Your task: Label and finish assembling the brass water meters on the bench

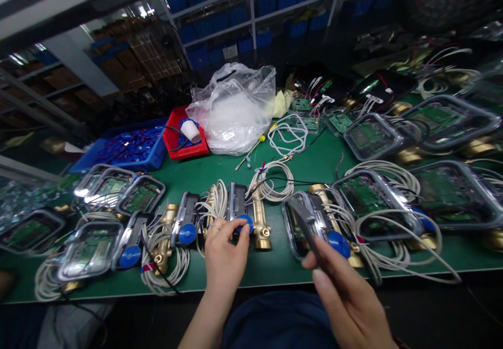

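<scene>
My left hand (226,252) is closed in a pinch, thumb and forefinger brought together in front of a blue round cap (244,223). Whether the fingertips grip that cap or something small is hidden. The cap sits at the lower end of a dark grey meter housing (237,200), beside a brass pipe fitting (260,220). In my right hand (346,291) is a dark slim tool (304,226), blurred, its kind unclear. Its far end overlaps a clear-lidded meter box (291,233) with another blue cap (338,244) to the right.
Behind stand a red bin (186,152) with a white cup (190,130), a blue bin (155,155) of small blue parts and a plastic bag (236,113). A yellow-handled screwdriver (262,138) lies centrally. Coiled cables (275,181) and several meter boxes (92,249) line the green bench (204,159).
</scene>
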`<move>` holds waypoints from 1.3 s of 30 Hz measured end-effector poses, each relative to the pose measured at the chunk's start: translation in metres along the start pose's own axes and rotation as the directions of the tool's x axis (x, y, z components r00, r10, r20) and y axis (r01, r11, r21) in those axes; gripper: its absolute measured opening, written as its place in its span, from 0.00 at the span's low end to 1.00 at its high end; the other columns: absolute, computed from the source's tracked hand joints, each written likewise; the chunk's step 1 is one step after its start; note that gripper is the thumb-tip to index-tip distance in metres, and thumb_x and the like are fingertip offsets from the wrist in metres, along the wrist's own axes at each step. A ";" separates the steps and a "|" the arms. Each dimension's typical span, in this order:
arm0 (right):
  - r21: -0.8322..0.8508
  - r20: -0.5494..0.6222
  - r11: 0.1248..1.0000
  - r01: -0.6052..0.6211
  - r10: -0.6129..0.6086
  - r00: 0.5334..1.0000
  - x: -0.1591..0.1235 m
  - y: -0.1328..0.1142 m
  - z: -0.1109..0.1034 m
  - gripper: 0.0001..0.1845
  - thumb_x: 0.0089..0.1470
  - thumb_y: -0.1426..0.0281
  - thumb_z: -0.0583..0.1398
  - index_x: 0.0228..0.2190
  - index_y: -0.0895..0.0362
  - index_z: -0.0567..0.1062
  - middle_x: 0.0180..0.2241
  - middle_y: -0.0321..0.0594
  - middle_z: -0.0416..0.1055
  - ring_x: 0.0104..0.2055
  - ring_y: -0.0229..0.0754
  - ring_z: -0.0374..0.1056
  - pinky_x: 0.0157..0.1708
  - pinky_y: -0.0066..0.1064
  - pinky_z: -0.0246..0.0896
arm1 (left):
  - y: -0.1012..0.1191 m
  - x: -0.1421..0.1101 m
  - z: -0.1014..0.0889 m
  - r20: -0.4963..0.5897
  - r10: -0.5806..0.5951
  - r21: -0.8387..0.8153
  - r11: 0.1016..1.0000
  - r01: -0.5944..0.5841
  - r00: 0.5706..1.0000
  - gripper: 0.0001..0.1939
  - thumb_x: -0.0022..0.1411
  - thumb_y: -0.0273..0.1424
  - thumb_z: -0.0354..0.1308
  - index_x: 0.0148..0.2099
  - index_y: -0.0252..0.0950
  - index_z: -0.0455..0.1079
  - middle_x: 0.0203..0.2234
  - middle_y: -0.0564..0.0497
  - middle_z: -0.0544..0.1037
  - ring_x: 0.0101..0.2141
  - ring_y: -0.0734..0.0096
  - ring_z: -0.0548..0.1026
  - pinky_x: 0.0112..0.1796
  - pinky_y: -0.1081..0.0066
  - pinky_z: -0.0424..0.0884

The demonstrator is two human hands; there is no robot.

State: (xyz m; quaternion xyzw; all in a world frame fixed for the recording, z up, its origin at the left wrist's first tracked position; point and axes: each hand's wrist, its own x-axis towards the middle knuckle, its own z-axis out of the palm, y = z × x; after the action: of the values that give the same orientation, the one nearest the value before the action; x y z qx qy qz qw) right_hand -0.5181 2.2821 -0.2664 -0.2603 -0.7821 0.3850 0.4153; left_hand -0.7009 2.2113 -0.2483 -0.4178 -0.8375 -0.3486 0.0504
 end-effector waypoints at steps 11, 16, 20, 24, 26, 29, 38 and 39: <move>0.350 0.263 0.849 -0.396 0.316 0.911 -0.004 0.001 0.025 0.21 0.63 0.66 0.52 0.56 0.55 0.66 0.34 0.40 0.71 0.37 0.33 0.69 0.42 0.20 0.65 | 0.001 0.000 0.000 0.030 -0.046 -0.077 0.996 0.048 0.998 0.10 0.57 0.29 0.55 0.36 0.40 0.78 0.21 0.53 0.66 0.25 0.70 0.68 0.29 0.71 0.65; 0.333 0.251 0.859 -0.389 0.317 0.915 -0.004 0.004 0.026 0.21 0.63 0.67 0.52 0.56 0.53 0.65 0.34 0.38 0.70 0.37 0.32 0.68 0.42 0.19 0.64 | 0.002 0.002 0.001 0.040 -0.086 -0.076 0.993 0.089 0.995 0.11 0.56 0.29 0.54 0.35 0.41 0.79 0.20 0.53 0.65 0.25 0.70 0.67 0.30 0.71 0.65; 0.288 0.228 0.908 -0.305 0.244 0.943 -0.002 0.007 0.031 0.20 0.64 0.69 0.50 0.56 0.50 0.64 0.32 0.35 0.70 0.33 0.30 0.67 0.37 0.16 0.64 | 0.004 0.003 0.002 0.028 -0.123 -0.022 0.992 0.124 0.992 0.09 0.55 0.30 0.55 0.34 0.39 0.77 0.21 0.55 0.64 0.24 0.71 0.66 0.29 0.71 0.63; 0.245 0.211 0.947 -0.208 0.158 0.965 0.003 0.009 0.037 0.21 0.64 0.72 0.49 0.57 0.51 0.64 0.32 0.35 0.70 0.33 0.30 0.66 0.40 0.18 0.64 | 0.007 0.006 0.001 0.033 -0.165 0.005 0.986 0.165 0.986 0.04 0.52 0.28 0.55 0.30 0.38 0.71 0.21 0.56 0.63 0.24 0.71 0.64 0.29 0.71 0.61; 0.236 0.233 0.957 -0.166 0.110 0.966 0.006 0.009 0.040 0.22 0.64 0.74 0.49 0.58 0.52 0.63 0.34 0.36 0.70 0.35 0.31 0.67 0.41 0.18 0.63 | 0.009 0.007 0.001 0.028 -0.185 -0.001 0.983 0.185 0.982 0.03 0.51 0.27 0.54 0.28 0.37 0.68 0.21 0.56 0.64 0.24 0.71 0.64 0.29 0.71 0.60; 0.234 0.210 0.966 -0.108 0.058 0.976 0.007 0.010 0.045 0.24 0.63 0.75 0.49 0.59 0.52 0.61 0.36 0.38 0.71 0.36 0.32 0.67 0.40 0.19 0.64 | 0.010 0.007 0.002 0.008 -0.207 -0.018 0.978 0.207 0.978 0.02 0.51 0.27 0.54 0.27 0.38 0.64 0.22 0.56 0.66 0.25 0.70 0.65 0.30 0.71 0.60; 0.241 0.266 0.968 -0.066 0.000 0.964 0.008 0.017 0.055 0.23 0.63 0.75 0.47 0.58 0.58 0.63 0.34 0.43 0.69 0.37 0.37 0.68 0.43 0.27 0.67 | 0.007 0.006 0.003 -0.010 -0.159 -0.031 0.987 0.158 0.987 0.06 0.49 0.24 0.51 0.24 0.39 0.59 0.19 0.57 0.62 0.24 0.70 0.64 0.29 0.71 0.58; 0.241 0.239 0.968 -0.063 0.003 0.971 0.008 0.016 0.055 0.24 0.63 0.75 0.47 0.59 0.57 0.62 0.35 0.43 0.69 0.37 0.37 0.68 0.43 0.27 0.67 | 0.007 0.006 0.003 -0.013 -0.155 -0.029 0.988 0.155 0.988 0.06 0.50 0.24 0.51 0.25 0.39 0.59 0.19 0.57 0.62 0.24 0.70 0.64 0.28 0.71 0.58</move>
State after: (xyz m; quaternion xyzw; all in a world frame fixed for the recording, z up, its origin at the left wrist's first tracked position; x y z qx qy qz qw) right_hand -0.5676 2.2756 -0.2963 -0.1718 -0.7675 0.5145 0.3415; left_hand -0.6986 2.2200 -0.2446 -0.3494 -0.8622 -0.3660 0.0235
